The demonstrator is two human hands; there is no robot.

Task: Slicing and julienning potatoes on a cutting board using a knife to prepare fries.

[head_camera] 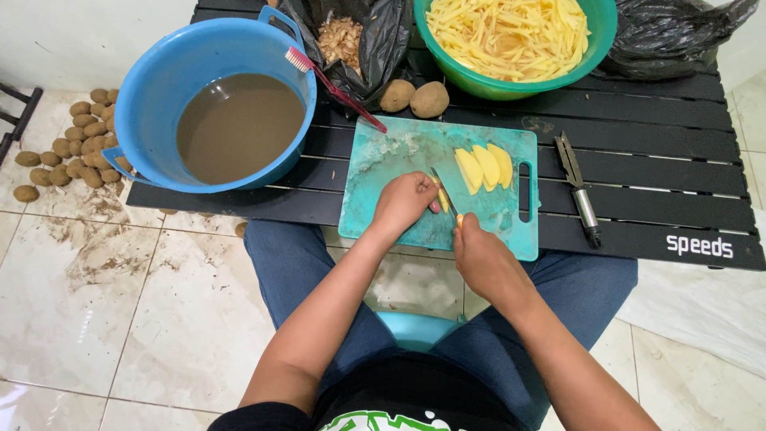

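Head view | potato slice was pinned on the teal cutting board by curled left hand; knife was gripped in closed right hand | done: green bowl heaped with strips | left: three slices, two whole potatoes.

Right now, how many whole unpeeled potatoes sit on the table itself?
2: one potato and a larger potato side by side between the black bag and green bowl. Others may be hidden.

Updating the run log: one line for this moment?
left hand: steadies potato piece | right hand: knife cutting | slices on cutting board
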